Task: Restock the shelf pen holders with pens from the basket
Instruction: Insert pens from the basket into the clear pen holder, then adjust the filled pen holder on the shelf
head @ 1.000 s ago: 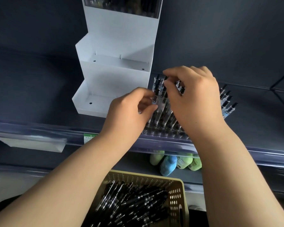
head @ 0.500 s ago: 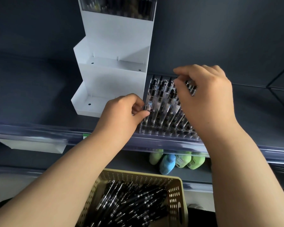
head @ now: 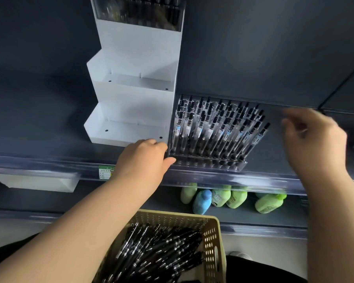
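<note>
Nearest, the beige basket [head: 213,242] sits low at centre, heaped with black pens [head: 161,252]. Beyond its far rim, green and blue bottles [head: 200,201] stand on a lower shelf. On the upper shelf [head: 49,160], bare surface lies left of the white tiered holder [head: 131,111] and right of the clear pen rack [head: 208,162], which is packed with upright pens near the front edge. The left hand [head: 143,160] rests at the rack's front left corner, its thumb touching the base and its fingers curled under; whether they pinch anything cannot be told. The right hand [head: 313,139], blurred, hovers over the bare shelf right of the rack with its fingers loosely bent, holding nothing.
</note>
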A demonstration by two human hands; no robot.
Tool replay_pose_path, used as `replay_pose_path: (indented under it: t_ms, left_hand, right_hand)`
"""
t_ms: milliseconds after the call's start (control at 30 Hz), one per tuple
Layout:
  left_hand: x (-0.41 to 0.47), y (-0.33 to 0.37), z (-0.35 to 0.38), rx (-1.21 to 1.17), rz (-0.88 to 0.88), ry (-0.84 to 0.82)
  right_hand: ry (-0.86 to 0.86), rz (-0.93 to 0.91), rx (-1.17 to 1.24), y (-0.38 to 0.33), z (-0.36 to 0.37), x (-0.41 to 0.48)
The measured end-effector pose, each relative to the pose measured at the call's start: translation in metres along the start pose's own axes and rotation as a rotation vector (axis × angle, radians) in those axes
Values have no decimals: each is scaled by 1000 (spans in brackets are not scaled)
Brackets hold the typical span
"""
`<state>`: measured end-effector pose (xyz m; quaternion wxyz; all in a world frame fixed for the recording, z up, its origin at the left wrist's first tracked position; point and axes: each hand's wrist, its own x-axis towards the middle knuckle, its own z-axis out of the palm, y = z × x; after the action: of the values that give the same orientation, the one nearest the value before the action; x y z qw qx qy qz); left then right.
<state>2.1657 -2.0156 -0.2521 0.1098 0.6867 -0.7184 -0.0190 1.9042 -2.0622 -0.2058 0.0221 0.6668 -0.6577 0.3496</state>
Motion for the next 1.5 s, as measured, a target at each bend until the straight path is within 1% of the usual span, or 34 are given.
replay_pose_path:
  t_ms: [100, 200, 267, 333, 433, 533, 700, 800, 900, 1000, 1100, 1200, 1367, 1500]
  left_hand:
    - [3, 0, 7, 77, -1, -52]
    - [6, 2, 16, 130, -11, -83]
    - [7, 5, 21, 175, -23, -105]
    - [8, 8, 26, 180, -49, -111]
    - [7, 9, 33, 154, -90, -88]
    - [6, 9, 35, 137, -111, -75]
    - [15, 10, 29, 181, -59, -15]
    - [15, 8, 33, 101, -45, 20]
    - [16, 6, 43, 75, -11, 72]
    - [17, 10, 40, 71, -3, 69]
    - [19, 13, 38, 85, -41, 88]
    - [24, 16, 38, 123, -77, 44]
    - [24, 26, 39, 282, -64, 14]
    - [24, 28, 39, 245, -41, 17]
  right_hand:
    - [-209, 31, -87, 13, 6, -7]
    - [-478, 25, -195, 16, 16, -15]
    - [-629, 45, -216, 14, 23, -20]
    - [-718, 72, -206, 13, 30, -25]
    - [-801, 114, -189, 13, 43, -30]
    - [-811, 153, -169, 13, 55, -31]
    - [-780, 215, -85, 11, 63, -21]
    - [-782, 254, -23, 12, 61, -18]
    - [-799, 300, -10, 14, 59, -16]
    - [-787, 279, -14, 14, 55, -17]
    - [-781, 243, 30, 11, 51, -18]
    - [-752, 236, 75, 12, 51, -18]
    - [-757, 337, 95, 15, 55, -23]
    - [-733, 328, 100, 16, 53, -28]
